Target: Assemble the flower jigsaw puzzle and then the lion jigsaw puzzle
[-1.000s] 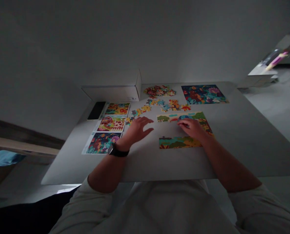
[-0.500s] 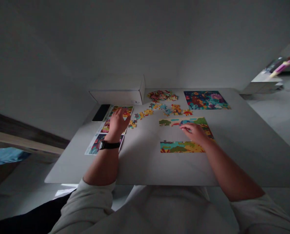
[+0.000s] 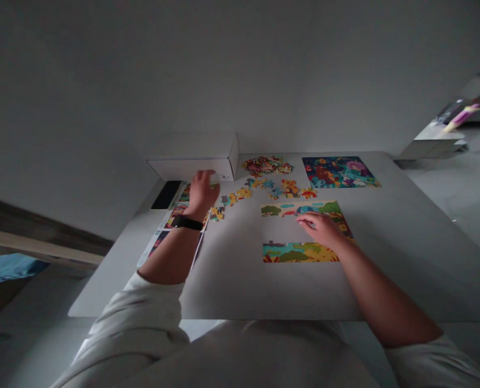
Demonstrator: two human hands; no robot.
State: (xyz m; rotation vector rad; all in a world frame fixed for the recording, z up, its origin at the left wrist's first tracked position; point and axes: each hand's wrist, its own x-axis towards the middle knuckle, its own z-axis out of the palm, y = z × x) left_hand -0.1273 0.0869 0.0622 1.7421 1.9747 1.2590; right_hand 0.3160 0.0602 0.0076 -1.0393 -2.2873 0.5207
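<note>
My left hand (image 3: 201,193) hovers above the upper end of a printed picture sheet (image 3: 175,215), fingers apart and holding nothing. A dark watch is on that wrist. My right hand (image 3: 321,228) is over the gap of a partly assembled jigsaw puzzle (image 3: 294,254), its thumb and fingertips drawn together by the upper strip. Whatever may be between those fingertips is too small to make out. The puzzle's upper, right and lower parts are joined, with bare table in its middle and left. Loose puzzle pieces (image 3: 229,200) lie between my hands, beyond the gap.
A heap of puzzle pieces (image 3: 267,165) lies at the back, beside a white box (image 3: 191,169). A fully assembled dark blue puzzle (image 3: 340,172) is at the back right. Left of the sheet lies a black phone (image 3: 166,195). The white table (image 3: 231,280) meets a wall behind.
My left hand has moved up and away over the sheet, toward the box. The right hand stays at the puzzle gap, nearly unmoved. The whole view has tilted slightly.
</note>
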